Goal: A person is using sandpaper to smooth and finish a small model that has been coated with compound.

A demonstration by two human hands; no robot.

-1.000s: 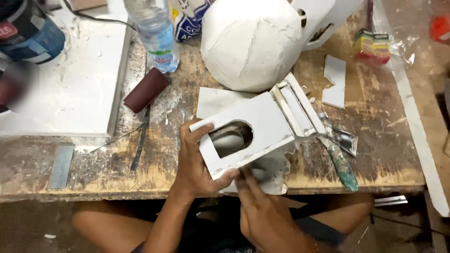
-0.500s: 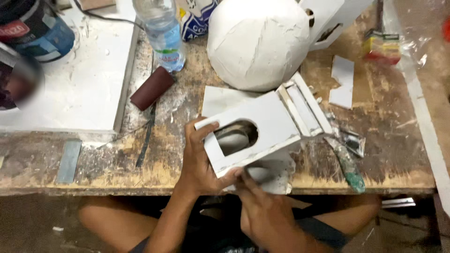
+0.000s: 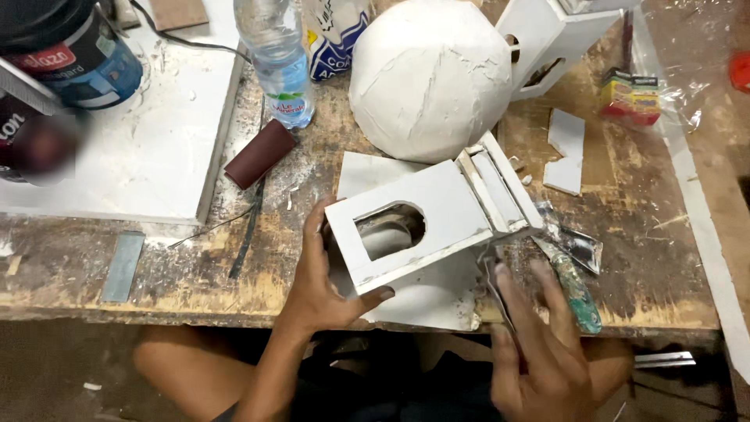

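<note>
My left hand (image 3: 320, 289) grips the left edge of a white foam-board model piece (image 3: 445, 211) with an arched opening, holding it tilted above the workbench edge. The thumb lies along its lower edge. My right hand (image 3: 539, 352) is blurred, fingers spread, just below the piece's right corner and beside a green-handled tool (image 3: 578, 289) lying on the bench. A thin grey edge shows by the right thumb; whether the hand holds it is unclear. A white sheet (image 3: 430, 301) lies under the piece.
A large white plaster dome (image 3: 430, 78) stands behind the piece. A water bottle (image 3: 277, 62), a brown sanding block (image 3: 259, 154), a white board (image 3: 156, 148) and a paint can (image 3: 78, 55) are at the left. Another white model part (image 3: 547, 39) and a small box (image 3: 629, 94) sit at the right.
My right hand has slid from under the middle of the model piece out to the right, toward the green-handled tool. The left hand keeps its hold on the piece.
</note>
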